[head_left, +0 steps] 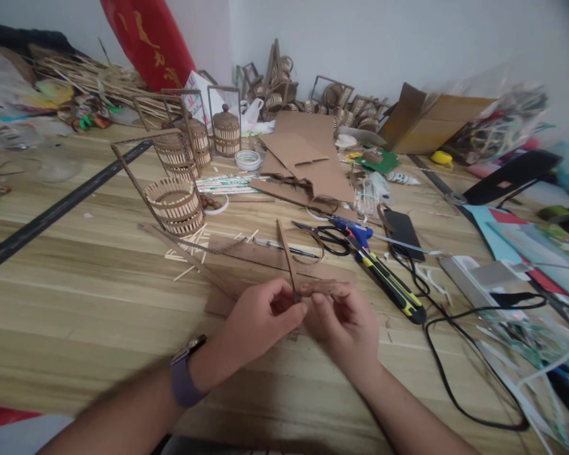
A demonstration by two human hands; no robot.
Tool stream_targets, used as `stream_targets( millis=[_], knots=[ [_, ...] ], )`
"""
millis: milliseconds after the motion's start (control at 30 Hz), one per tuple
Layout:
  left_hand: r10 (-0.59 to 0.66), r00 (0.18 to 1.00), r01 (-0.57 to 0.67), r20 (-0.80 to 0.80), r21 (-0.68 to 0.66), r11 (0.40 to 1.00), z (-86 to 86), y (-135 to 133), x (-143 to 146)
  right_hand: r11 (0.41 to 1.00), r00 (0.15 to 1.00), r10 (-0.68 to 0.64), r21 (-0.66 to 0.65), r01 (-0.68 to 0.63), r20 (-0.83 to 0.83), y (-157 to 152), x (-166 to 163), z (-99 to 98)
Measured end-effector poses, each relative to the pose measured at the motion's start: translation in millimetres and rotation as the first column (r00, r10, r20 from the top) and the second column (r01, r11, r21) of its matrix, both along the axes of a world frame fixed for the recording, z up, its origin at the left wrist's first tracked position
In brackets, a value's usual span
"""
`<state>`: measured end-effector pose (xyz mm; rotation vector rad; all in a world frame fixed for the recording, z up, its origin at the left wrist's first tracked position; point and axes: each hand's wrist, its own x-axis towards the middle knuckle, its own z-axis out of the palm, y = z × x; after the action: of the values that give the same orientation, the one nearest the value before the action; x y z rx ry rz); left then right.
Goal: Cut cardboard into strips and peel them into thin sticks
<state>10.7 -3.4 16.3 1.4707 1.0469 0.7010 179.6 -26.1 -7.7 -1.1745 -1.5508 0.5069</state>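
Note:
Close together at the front middle of the table, my left hand [265, 309] and my right hand [348, 322] both have their fingers pinched. A narrow brown cardboard strip [287, 256] rises from between the left thumb and fingers, pointing away from me. Between the right thumb and fingers is a small brown cardboard piece [318, 287], its far end partly hidden. Where the two pieces meet, blur and fingertips cover the detail. Under and beyond the hands lie flat cardboard strips [265, 256]. A small slatted bucket [174, 205] with a tall handle stands to the left, near loose thin sticks [189, 253].
Right of my hands lie a yellow-black utility knife [391, 287], black-handled scissors [332, 240], a blue glue gun [353, 229], a phone [404, 234] and a black cable [431, 366]. Cardboard sheets [308, 148], lidded buckets [226, 136] and an open box [431, 120] stand farther back.

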Motion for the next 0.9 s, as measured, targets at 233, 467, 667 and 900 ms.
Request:
stream_targets(
  millis=[233,467,667,900],
  knots=[
    [0.229,0.938,-0.098,-0.261,0.433,0.896,-2.3,-7.1,1.8,0.998,0.997,-0.039,-0.058,0.035,-0.073,0.2,-0.9,-1.6],
    [0.273,0.872,0.098,-0.407,0.691,0.716,-8.8,-12.5,-0.4,0.996,0.998,-0.021,-0.087,0.016,-0.06,-3.2,-1.1,-7.0],
    [0.253,0.865,0.156,-0.433,0.712,0.684,-8.5,-12.7,-2.1,0.994,0.998,-0.038,-0.107,0.034,-0.044,-4.5,-2.6,-7.9],
    [0.272,0.829,0.209,-0.489,0.721,0.661,-13.0,-12.1,-2.1,0.996,0.997,-0.029,-0.085,0.023,-0.071,-4.7,-7.0,-5.1]
  ],
)
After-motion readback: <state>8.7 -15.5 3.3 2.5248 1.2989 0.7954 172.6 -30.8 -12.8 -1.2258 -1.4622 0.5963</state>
